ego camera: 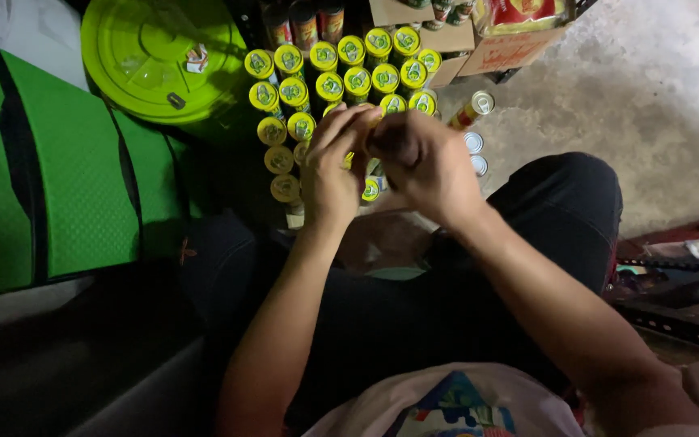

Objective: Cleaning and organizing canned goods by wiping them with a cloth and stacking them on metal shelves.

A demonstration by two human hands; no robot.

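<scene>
My left hand and right hand meet at centre, both grips closed around a yellow-lidded can, with the rows of cans at 12 o'clock.

The small round yellow-topped metal cans have smooth, shiny lids. The big round lime-green plastic lid looks smooth and a bit glossy. The brown cardboard boxes look dull and papery. The grey concrete floor is rough and matt. The bright green padded cloth has a fine woven mesh look. The black cloth trousers look soft and dull.
</scene>
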